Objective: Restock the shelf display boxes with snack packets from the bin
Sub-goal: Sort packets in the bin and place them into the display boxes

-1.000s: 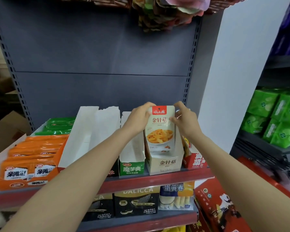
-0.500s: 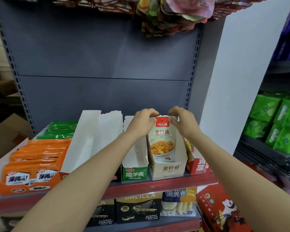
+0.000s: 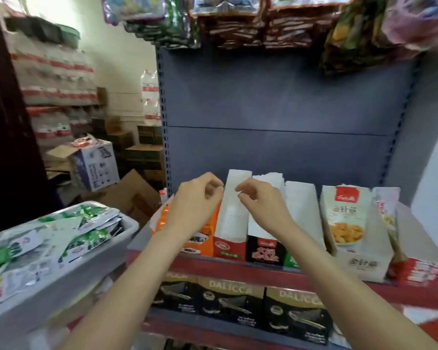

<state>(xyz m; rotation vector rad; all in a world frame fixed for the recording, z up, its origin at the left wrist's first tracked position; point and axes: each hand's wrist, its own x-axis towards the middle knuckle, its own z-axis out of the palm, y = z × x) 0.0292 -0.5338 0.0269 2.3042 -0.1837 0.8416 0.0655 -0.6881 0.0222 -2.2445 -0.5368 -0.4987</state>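
Note:
A white snack packet (image 3: pixel 345 215) with a red label stands in its cream display box (image 3: pixel 362 263) on the red-edged shelf (image 3: pixel 238 270). My left hand (image 3: pixel 196 198) and my right hand (image 3: pixel 259 202) hover apart from it, in front of the tall white box flaps (image 3: pixel 234 210). Both hands hold nothing, their fingers loosely curled. At the lower left a grey bin (image 3: pixel 61 281) holds several green and white snack packets (image 3: pixel 86 233).
Orange packets (image 3: pixel 208 231) fill a box behind my left hand. Black DALICCA boxes (image 3: pixel 230 301) line the lower shelf. Bags hang above (image 3: pixel 263 21). Cardboard boxes (image 3: pixel 94 165) and stacked bottled water (image 3: pixel 53 79) fill the room at left.
Both hands let go of the white packet, which now stands in its box. The view swung left, bringing the grey bin and the storeroom into sight.

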